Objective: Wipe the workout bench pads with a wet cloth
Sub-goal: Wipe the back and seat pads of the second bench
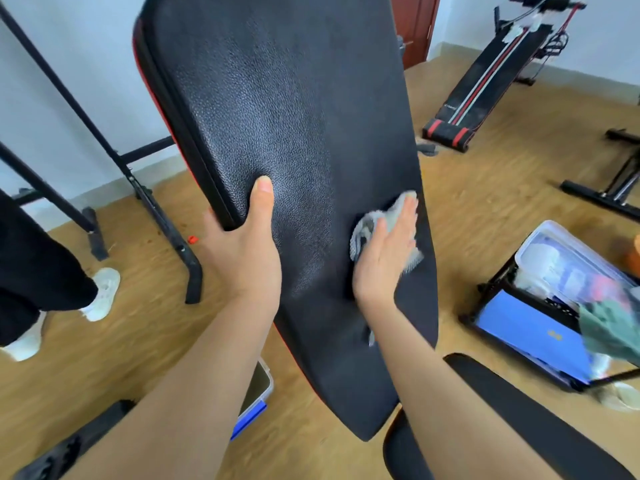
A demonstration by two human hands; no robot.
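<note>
Far left: a bystander's white shoe [104, 292] on the wood floor [138, 341], beside a black metal frame [104, 150]. Left hand [242, 251]: grips the back pad's left edge, thumb laid on the face, fingers wrapped behind and out of sight. Back pad [294, 116]: centre of view, raised steeply, long axis running from its tapering lower end near the camera up and away to the wider top; black pebbled covering, piped seam, red trim along the left edge, a sheen mid-face. Cloth [367, 230]: grey, crumpled, on the pad's right side near its edge. Right hand [384, 254]: fingers straight and together, palm pressing the cloth against the pad. Seat pad [519, 410]: black, lower right. Far right: a sit-up bench [485, 81] by the wall.
</note>
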